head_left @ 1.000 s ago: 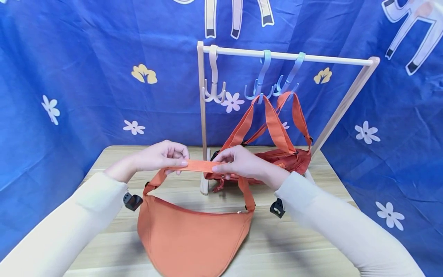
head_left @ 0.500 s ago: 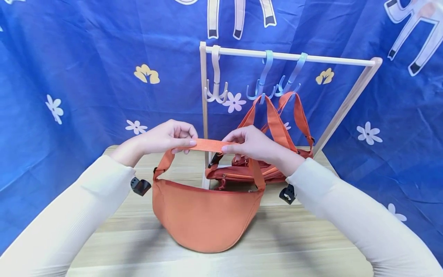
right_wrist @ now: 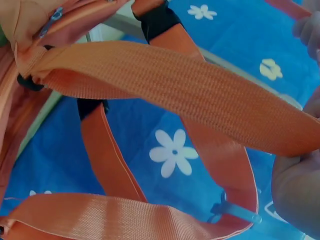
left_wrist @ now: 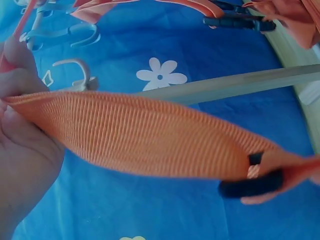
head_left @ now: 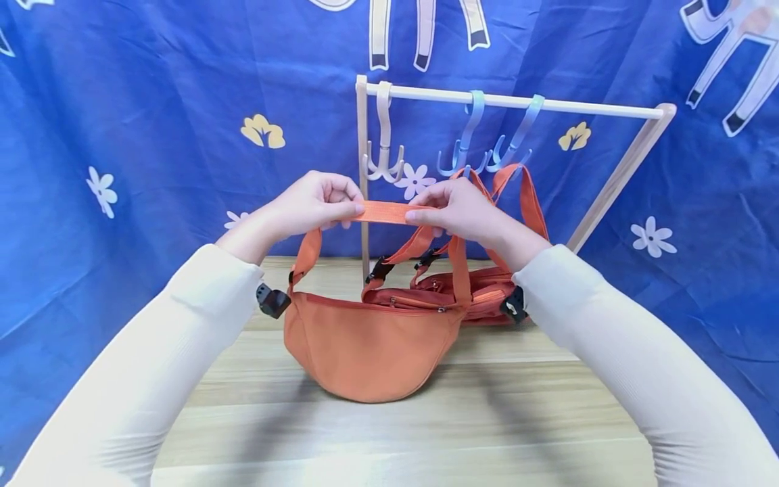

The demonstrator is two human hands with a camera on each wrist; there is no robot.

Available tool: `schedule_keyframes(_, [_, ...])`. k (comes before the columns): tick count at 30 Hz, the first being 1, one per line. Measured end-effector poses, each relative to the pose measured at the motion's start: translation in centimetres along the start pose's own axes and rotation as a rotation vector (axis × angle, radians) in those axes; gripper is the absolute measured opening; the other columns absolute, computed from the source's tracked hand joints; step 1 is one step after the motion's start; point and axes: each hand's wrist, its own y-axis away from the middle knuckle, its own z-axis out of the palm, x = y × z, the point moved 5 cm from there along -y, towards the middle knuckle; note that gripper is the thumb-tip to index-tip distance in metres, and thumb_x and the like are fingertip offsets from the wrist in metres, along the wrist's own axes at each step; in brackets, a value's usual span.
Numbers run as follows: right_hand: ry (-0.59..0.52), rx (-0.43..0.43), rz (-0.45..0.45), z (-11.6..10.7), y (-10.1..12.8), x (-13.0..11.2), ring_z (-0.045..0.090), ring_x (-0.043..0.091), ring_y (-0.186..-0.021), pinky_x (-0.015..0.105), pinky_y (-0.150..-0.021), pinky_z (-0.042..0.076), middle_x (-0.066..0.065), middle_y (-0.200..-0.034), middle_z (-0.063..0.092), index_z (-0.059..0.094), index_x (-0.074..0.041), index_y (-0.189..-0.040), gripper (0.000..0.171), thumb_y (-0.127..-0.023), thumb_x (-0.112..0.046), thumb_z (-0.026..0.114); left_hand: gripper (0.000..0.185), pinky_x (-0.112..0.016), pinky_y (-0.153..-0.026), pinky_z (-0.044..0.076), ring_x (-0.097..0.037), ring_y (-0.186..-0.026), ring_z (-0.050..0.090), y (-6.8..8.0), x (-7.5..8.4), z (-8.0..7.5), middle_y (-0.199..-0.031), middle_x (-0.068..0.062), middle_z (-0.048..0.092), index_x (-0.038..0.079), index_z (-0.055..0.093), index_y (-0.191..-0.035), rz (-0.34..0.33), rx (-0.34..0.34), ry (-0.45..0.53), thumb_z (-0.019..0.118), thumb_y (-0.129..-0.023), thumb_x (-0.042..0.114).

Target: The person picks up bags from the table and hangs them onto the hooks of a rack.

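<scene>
An orange half-moon shoulder bag (head_left: pixel 374 352) hangs upright from its strap (head_left: pixel 385 212), its rounded bottom low over the wooden table. My left hand (head_left: pixel 322 199) pinches the strap on the left between thumb and fingers, and my right hand (head_left: pixel 456 206) pinches it a short way to the right. Between the two hands the strap runs straight and level. In the left wrist view a black buckle (left_wrist: pixel 252 185) joins the strap lower down. Just left of my hands' height hangs a beige hook (head_left: pixel 383 162), behind the strap.
A rack with a white rail (head_left: pixel 517 101) stands at the back. Two blue hooks (head_left: pixel 465 145) carry the straps of red-orange bags (head_left: pixel 487 284) that rest on the table (head_left: pixel 389 439) behind my right hand. A blue patterned curtain (head_left: pixel 152 169) closes off the back.
Both hands have risen and moved slightly right and forward, lifting the orange bag with them. The bag has come up from the front of the table toward the rack.
</scene>
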Motion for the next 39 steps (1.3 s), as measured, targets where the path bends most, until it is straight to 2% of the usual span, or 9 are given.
schedule_keyframes(4, [0.014, 0.048, 0.009, -0.9, -0.5, -0.2, 0.051, 0.031, -0.062, 0.032, -0.050, 0.041, 0.020, -0.076, 0.057, 0.066, -0.018, -0.088, 0.025, -0.072, -0.038, 0.066, 0.018, -0.027, -0.038, 0.029, -0.016, -0.041, 0.035, -0.3, 1.4, -0.1, -0.064, -0.015, 0.054, 0.003, 0.058, -0.087, -0.009, 0.060, -0.017, 0.059, -0.082, 0.020])
schedule_keyframes(8, [0.019, 0.116, 0.014, -1.7, -1.0, -0.4, 0.050, 0.029, -0.062, 0.031, -0.049, 0.040, 0.019, -0.075, 0.057, 0.066, -0.019, -0.088, 0.027, -0.071, -0.040, 0.066, 0.016, -0.025, -0.039, 0.030, -0.014, -0.041, 0.036, -0.2, 3.0, -0.2, -0.062, -0.011, 0.054, 0.001, 0.058, -0.087, -0.007, 0.141, -0.033, 0.057, -0.083, 0.016])
schedule_keyframes(13, [0.021, 0.216, -0.002, -2.7, -1.8, -0.5, 0.050, 0.029, -0.064, 0.031, -0.048, 0.039, 0.012, -0.075, 0.058, 0.066, -0.019, -0.089, 0.029, -0.071, -0.041, 0.066, 0.016, -0.024, -0.040, 0.029, -0.012, -0.041, 0.034, -0.7, 3.9, -0.4, -0.059, -0.008, 0.053, 0.000, 0.058, -0.087, 0.003, 0.234, -0.027, 0.056, -0.083, 0.015])
schedule_keyframes(16, [0.033, 0.273, -0.008, -3.2, -2.3, -0.6, 0.051, 0.028, -0.066, 0.031, -0.051, 0.042, 0.007, -0.075, 0.058, 0.067, -0.019, -0.090, 0.029, -0.072, -0.041, 0.065, 0.016, -0.024, -0.040, 0.030, -0.013, -0.041, 0.035, -1.4, 3.7, -0.7, -0.061, -0.010, 0.053, 0.001, 0.058, -0.086, 0.013, 0.286, -0.032, 0.057, -0.083, 0.017])
schedule_keyframes(25, [0.026, 0.395, 0.030, -3.8, -3.6, -0.5, 0.052, 0.019, -0.068, 0.027, -0.057, 0.045, 0.002, -0.078, 0.060, 0.067, -0.019, -0.092, 0.030, -0.072, -0.042, 0.064, 0.020, -0.027, -0.042, 0.026, -0.018, -0.046, 0.036, -3.9, 1.3, -1.5, -0.070, -0.019, 0.057, 0.007, 0.060, -0.083, -0.010, 0.447, -0.032, 0.059, -0.081, 0.027])
schedule_keyframes(31, [-0.006, 0.492, 0.042, -4.0, -4.2, -0.3, 0.057, 0.019, -0.068, 0.025, -0.060, 0.047, 0.000, -0.080, 0.061, 0.066, -0.017, -0.091, 0.029, -0.073, -0.040, 0.064, 0.020, -0.026, -0.049, 0.035, -0.023, -0.060, 0.050, -4.6, 1.2, -1.1, -0.067, -0.008, 0.059, 0.010, 0.060, -0.085, -0.053, 0.558, -0.049, 0.057, -0.082, 0.029])
schedule_keyframes(39, [-0.020, 0.587, 0.037, -3.5, -4.8, 0.1, 0.057, 0.019, -0.063, 0.024, -0.058, 0.047, 0.002, -0.076, 0.060, 0.066, -0.015, -0.091, 0.027, -0.075, -0.037, 0.063, 0.017, -0.025, -0.048, 0.039, -0.012, -0.058, 0.055, -4.8, 1.2, -0.5, -0.067, -0.001, 0.061, 0.010, 0.060, -0.086, -0.067, 0.699, -0.128, 0.055, -0.082, 0.026])
